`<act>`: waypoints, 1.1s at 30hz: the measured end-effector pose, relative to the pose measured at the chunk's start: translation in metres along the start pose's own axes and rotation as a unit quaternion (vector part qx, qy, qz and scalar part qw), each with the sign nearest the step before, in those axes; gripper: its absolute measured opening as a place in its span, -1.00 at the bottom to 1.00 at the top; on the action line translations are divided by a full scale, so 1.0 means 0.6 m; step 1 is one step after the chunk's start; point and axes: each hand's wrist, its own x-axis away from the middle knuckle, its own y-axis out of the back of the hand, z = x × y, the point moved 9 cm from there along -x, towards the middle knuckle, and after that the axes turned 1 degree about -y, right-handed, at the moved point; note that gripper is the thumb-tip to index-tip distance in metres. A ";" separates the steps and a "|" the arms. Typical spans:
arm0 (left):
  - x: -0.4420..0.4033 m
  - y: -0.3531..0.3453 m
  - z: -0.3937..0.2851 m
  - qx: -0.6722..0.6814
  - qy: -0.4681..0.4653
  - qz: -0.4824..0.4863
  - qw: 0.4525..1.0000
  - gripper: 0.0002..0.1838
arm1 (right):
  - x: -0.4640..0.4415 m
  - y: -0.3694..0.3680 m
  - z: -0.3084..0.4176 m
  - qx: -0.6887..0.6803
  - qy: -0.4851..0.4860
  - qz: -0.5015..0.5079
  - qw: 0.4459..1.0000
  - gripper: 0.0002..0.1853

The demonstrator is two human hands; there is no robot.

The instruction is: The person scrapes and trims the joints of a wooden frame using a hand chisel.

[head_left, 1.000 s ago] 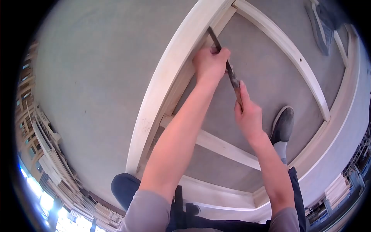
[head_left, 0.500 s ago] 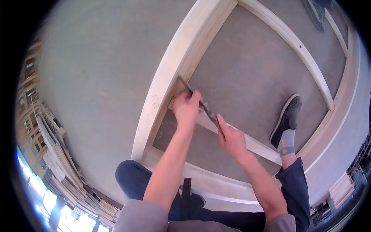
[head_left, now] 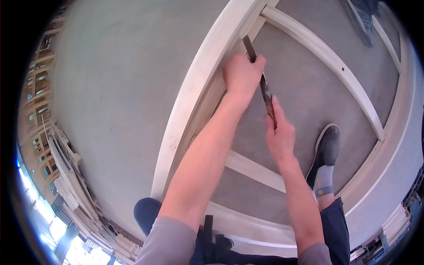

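Note:
A long, flat, dark metal chisel [head_left: 250,49] with a worn brownish handle slants up and to the left. My left hand [head_left: 242,76] is closed around its blade, knuckles close against the inner side of a pale wooden rail [head_left: 187,95]. Lower down, my right hand [head_left: 281,134] grips the handle with the thumb side up. The blade's squared tip reaches past my left hand, next to the rail near an upper crossbar [head_left: 329,55]. Whether the tip touches the wood is hard to tell.
The wooden frame lies on a grey floor [head_left: 119,88], with a lower crossbar [head_left: 258,172] below my hands. My shoe [head_left: 327,148] stands inside the frame. Another person's shoe [head_left: 362,24] shows at top right. Stacked timber [head_left: 75,185] lies at left.
Both hands have moved upward and to the right along the rail with the chisel, away from the lower crossbar joint. The chisel now stands steeper.

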 end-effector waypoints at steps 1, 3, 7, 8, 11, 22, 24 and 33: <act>-0.004 -0.005 0.002 -0.019 0.004 0.008 1.000 -0.53 | -0.003 -0.001 -0.001 0.001 0.009 0.000 1.000 -0.38; -0.001 0.002 -0.007 -0.035 -0.001 -0.004 0.999 -0.53 | -0.005 -0.004 0.004 0.001 0.022 0.002 1.000 -0.36; -0.006 0.006 -0.016 -0.160 -0.031 -0.009 0.987 -0.58 | 0.001 -0.020 0.007 0.010 0.013 0.015 1.000 -0.33; -0.002 0.003 -0.014 -0.182 -0.057 -0.024 0.981 -0.59 | 0.004 -0.023 0.008 0.017 0.009 0.021 1.000 -0.32; 0.020 0.009 -0.004 -0.218 -0.104 -0.056 0.969 -0.60 | 0.029 -0.031 0.012 0.024 0.025 0.038 0.999 -0.31; 0.194 0.078 0.147 -0.256 -0.054 -0.045 0.964 -0.64 | 0.230 -0.086 0.028 0.029 0.066 0.083 0.994 -0.28; 0.228 0.103 0.173 -0.239 -0.080 -0.072 0.965 -0.66 | 0.267 -0.100 0.039 0.032 0.066 0.098 0.993 -0.28; 0.428 0.185 0.336 -0.285 0.009 -0.106 0.953 -0.73 | 0.461 -0.150 0.056 0.080 0.116 0.243 0.960 -0.37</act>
